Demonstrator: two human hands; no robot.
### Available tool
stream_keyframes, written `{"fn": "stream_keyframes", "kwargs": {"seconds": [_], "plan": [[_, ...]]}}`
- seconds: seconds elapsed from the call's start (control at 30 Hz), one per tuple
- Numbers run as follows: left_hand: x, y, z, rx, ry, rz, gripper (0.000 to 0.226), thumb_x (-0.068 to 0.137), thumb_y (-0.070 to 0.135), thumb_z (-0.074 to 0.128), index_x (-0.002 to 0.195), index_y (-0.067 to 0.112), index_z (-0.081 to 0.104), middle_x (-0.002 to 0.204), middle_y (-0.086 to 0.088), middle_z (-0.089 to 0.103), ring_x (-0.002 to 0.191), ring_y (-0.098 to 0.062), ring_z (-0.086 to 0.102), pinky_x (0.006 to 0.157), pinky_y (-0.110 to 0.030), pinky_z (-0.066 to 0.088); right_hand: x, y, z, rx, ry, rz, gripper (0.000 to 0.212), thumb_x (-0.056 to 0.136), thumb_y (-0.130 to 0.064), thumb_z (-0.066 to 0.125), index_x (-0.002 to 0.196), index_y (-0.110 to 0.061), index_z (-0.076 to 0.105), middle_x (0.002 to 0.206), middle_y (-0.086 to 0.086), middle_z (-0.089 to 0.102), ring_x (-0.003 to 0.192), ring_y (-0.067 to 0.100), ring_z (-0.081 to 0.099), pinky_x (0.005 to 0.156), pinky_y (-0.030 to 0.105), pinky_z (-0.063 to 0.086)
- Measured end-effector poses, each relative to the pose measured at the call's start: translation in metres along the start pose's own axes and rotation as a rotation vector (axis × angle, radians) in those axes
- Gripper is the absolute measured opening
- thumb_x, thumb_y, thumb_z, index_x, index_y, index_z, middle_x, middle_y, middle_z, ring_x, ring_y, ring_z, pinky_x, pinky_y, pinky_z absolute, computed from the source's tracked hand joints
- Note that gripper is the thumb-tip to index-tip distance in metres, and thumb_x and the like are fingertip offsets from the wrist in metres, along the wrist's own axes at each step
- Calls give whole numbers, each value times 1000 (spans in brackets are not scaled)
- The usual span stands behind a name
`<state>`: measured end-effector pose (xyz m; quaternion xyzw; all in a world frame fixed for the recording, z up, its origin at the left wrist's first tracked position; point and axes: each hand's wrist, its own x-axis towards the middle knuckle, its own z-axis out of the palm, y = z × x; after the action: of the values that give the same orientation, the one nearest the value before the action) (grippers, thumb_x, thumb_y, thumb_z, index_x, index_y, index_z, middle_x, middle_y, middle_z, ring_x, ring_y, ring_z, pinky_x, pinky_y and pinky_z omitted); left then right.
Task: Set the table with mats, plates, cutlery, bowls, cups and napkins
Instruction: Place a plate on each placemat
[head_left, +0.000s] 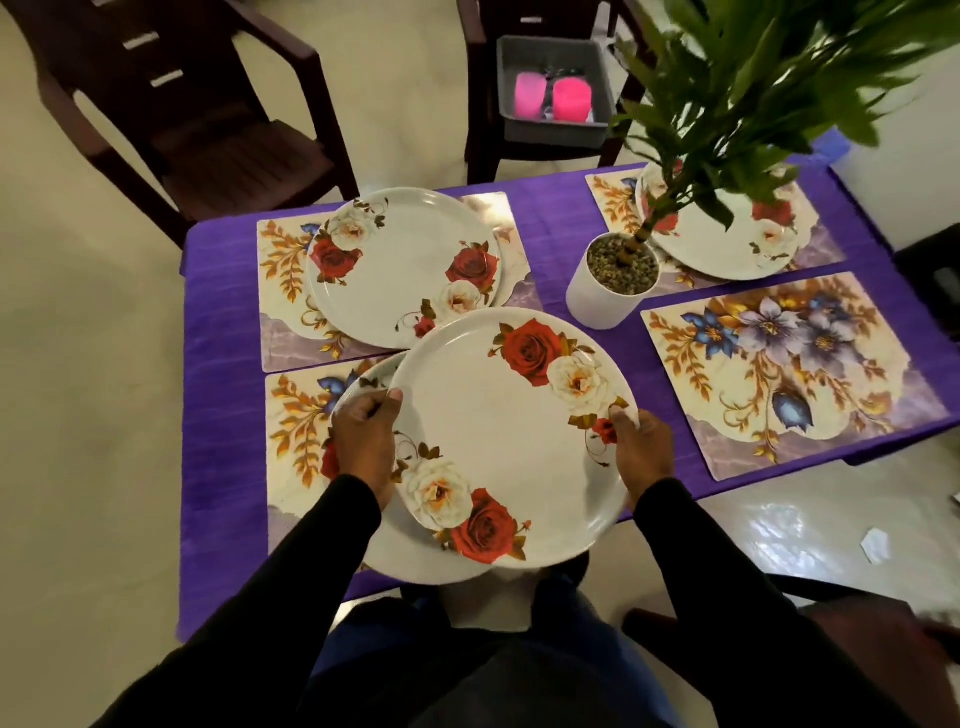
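A white plate with red and white roses (511, 436) is lifted above the near left mat (296, 436). My left hand (363, 447) grips its left rim and my right hand (641, 449) grips its right rim. Under it a second rose plate (415, 561) lies on that mat, mostly hidden. Another rose plate (405, 265) sits on the far left mat (283, 270). A further plate (727, 244) rests on the far right mat (610, 200), partly hidden by leaves. The near right floral mat (789, 369) is bare.
A white pot with a green plant (613, 291) stands at the middle of the purple-clothed table (218, 364). A grey bin with pink cups (550, 93) sits on a dark chair beyond the table. Another dark chair (182, 119) stands at far left.
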<state>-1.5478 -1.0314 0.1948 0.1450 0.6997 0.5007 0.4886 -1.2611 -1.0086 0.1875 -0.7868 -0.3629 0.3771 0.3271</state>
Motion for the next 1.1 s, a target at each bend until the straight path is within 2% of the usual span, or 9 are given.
{"fn": "stream_keyframes", "kwargs": {"seconds": [0.13,0.23,0.37,0.47,0.6,0.7,0.9,1.0,1.1], "plan": [[-13,-7,34,9,-6,-34,16,93,20,71,78,17,75,90,-7,75,90,-31,67,89,-47,55,33,11,-27,-48,-28,18,25,99,-28,54,99,-5,64,102,13,66,95,26,59,78,31,46],[-31,-18,65,21,32,-63,16,92,22,72,78,18,77,97,-12,76,94,-32,69,94,-57,55,59,16,-57,-49,-22,-22,26,98,-27,56,107,-5,67,107,10,67,104,29,60,98,44,47],[-61,-33,116,75,46,-78,18,92,19,71,75,19,77,86,-7,76,86,-29,67,93,-56,56,97,25,-106,-68,-58,-42,19,98,-21,54,89,-6,64,93,12,65,90,30,57,84,35,44],[-78,-44,152,101,46,-84,17,93,17,69,77,18,75,84,-6,75,83,-28,67,90,-53,56,127,36,-137,-97,-73,-33,27,98,-23,55,91,2,65,93,17,65,89,33,56,77,34,38],[-91,-57,181,179,1,-96,13,87,32,70,81,24,77,93,-6,76,89,-32,70,88,-52,58,153,46,-169,-105,-81,-26,26,96,-24,57,103,0,67,102,13,67,98,30,59,85,34,41],[-100,-62,193,154,-71,-135,16,101,15,58,104,11,74,102,-14,74,93,-35,70,83,-49,60,166,48,-181,-87,-86,-47,19,94,-25,59,93,-9,69,99,13,71,97,33,63,91,42,48],[-100,-63,221,225,-142,-82,35,99,12,58,74,26,77,90,-5,77,100,-40,70,90,-58,57,181,42,-206,-202,-5,-37,29,94,-30,58,99,-3,68,99,15,69,93,34,62,87,44,50],[-93,-65,247,259,-201,6,23,87,30,58,80,35,80,89,-4,78,99,-39,71,90,-63,56,201,42,-221,-258,37,-51,30,95,-28,57,104,-2,67,102,12,67,94,32,59,86,40,49],[-91,-69,273,290,-190,34,22,83,31,57,77,37,77,87,-3,78,97,-38,71,86,-62,57,216,43,-236,-282,54,-52,32,92,-28,58,111,-3,66,111,17,68,101,36,61,91,46,51]]}}
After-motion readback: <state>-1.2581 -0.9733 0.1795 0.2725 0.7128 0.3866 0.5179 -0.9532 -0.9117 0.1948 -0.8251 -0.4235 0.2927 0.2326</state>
